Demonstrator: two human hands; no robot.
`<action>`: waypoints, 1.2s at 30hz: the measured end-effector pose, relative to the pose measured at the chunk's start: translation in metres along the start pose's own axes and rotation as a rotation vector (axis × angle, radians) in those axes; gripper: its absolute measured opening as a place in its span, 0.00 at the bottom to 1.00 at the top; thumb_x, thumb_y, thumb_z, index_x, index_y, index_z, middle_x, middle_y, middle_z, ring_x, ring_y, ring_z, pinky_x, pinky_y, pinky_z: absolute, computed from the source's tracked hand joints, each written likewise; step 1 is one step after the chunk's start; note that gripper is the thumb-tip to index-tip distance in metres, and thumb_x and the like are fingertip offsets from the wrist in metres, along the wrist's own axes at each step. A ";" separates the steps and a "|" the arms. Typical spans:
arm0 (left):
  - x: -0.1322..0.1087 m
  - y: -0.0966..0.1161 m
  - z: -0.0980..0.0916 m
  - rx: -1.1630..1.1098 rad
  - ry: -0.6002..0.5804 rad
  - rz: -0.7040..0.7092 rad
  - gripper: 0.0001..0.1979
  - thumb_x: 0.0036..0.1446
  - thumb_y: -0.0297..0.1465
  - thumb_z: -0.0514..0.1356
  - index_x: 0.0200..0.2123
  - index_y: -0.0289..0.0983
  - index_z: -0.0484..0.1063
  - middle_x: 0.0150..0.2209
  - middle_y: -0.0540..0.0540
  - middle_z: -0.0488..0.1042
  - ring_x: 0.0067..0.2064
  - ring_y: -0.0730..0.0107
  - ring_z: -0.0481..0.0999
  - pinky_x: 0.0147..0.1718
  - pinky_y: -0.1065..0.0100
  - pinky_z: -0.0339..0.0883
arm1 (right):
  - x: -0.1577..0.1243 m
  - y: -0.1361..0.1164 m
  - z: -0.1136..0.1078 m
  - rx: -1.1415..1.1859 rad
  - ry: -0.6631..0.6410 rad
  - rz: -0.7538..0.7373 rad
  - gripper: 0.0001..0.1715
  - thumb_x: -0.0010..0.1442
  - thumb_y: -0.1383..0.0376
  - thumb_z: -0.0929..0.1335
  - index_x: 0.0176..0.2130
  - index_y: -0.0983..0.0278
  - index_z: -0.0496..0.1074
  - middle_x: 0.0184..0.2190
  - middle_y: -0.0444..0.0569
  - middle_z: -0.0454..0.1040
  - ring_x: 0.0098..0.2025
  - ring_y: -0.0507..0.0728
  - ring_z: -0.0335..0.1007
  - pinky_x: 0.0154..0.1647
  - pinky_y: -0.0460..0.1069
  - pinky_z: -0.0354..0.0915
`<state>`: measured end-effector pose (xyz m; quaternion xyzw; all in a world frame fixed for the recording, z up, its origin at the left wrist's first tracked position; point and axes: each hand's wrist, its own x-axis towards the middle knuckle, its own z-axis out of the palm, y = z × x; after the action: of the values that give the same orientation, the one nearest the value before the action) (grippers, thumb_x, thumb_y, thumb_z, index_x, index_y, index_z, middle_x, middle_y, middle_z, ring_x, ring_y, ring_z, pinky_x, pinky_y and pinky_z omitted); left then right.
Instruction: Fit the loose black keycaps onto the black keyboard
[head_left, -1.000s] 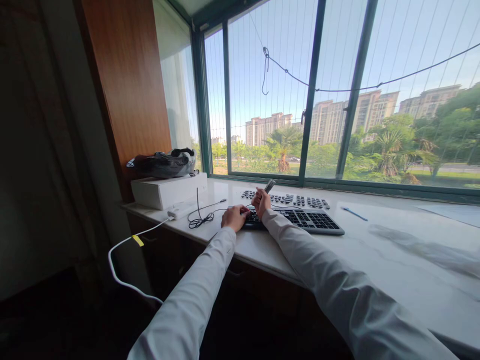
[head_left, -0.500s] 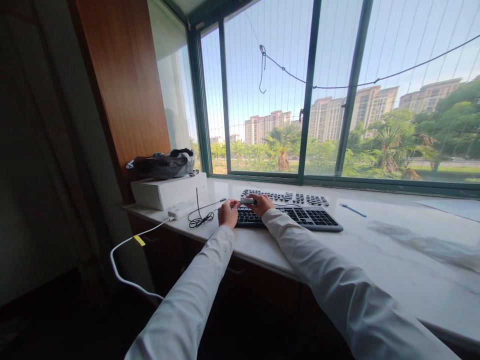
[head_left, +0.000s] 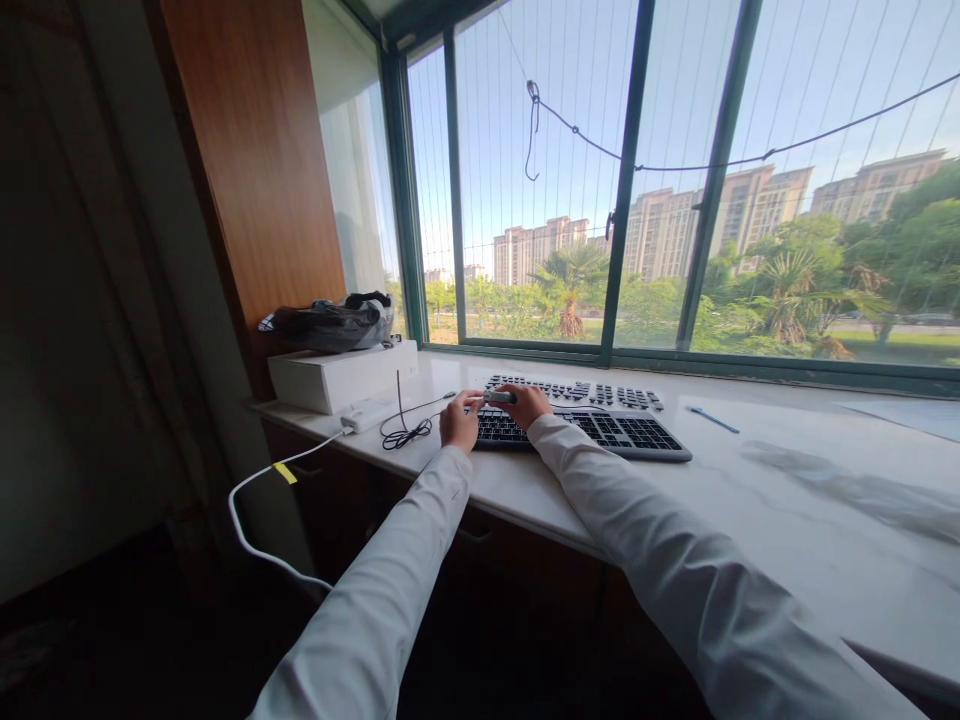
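Observation:
A small grey-and-white object (head_left: 499, 396), too small to name, is held in my right hand (head_left: 530, 405) over the left part of a black keyboard (head_left: 630, 434). Close beside it, my left hand (head_left: 460, 422) pinches its fingers at the object's left end; what they grip, if anything, is too small to make out. The keyboard lies near the front edge of the white counter, its left end partly hidden by my hands. Behind it, loose black keycaps (head_left: 626, 397) are laid out in rows like a keyboard.
Left of my hands lies a coiled black cable (head_left: 407, 434). A white power adapter (head_left: 365, 415) with a white cord sits beside a white box (head_left: 337, 378) topped by a black plastic bag (head_left: 330, 325). To the right are a blue stick (head_left: 714, 419) and a clear plastic bag (head_left: 847, 485).
The view has shifted slightly, so everything sits a little further right. The small object has turned a little in my fingers, and both hands stay together over the keyboard.

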<state>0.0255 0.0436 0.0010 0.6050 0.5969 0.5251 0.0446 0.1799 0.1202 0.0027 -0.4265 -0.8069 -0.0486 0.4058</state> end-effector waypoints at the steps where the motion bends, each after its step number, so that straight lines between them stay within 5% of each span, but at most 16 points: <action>1: 0.001 -0.001 0.001 -0.004 -0.001 0.005 0.09 0.60 0.35 0.58 0.43 0.46 0.75 0.39 0.51 0.80 0.43 0.67 0.76 0.42 0.70 0.65 | 0.000 0.000 0.000 0.005 0.010 0.011 0.18 0.54 0.49 0.70 0.42 0.53 0.78 0.33 0.48 0.80 0.37 0.61 0.75 0.36 0.49 0.61; 20: 0.001 -0.002 0.001 0.034 0.005 -0.012 0.09 0.58 0.35 0.61 0.43 0.44 0.74 0.40 0.51 0.79 0.43 0.68 0.76 0.44 0.68 0.65 | 0.002 0.000 -0.002 0.072 0.001 0.005 0.21 0.53 0.45 0.69 0.32 0.59 0.78 0.25 0.46 0.77 0.29 0.55 0.70 0.32 0.47 0.58; 36: 0.000 0.000 0.001 0.035 -0.018 -0.029 0.09 0.59 0.35 0.59 0.43 0.44 0.75 0.40 0.51 0.79 0.43 0.66 0.76 0.42 0.69 0.66 | 0.000 0.001 0.000 0.071 -0.017 0.040 0.20 0.51 0.45 0.71 0.36 0.56 0.79 0.27 0.47 0.78 0.33 0.59 0.73 0.35 0.48 0.61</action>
<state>0.0262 0.0436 0.0006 0.6018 0.6143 0.5082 0.0470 0.1808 0.1207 0.0028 -0.4282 -0.8029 -0.0085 0.4147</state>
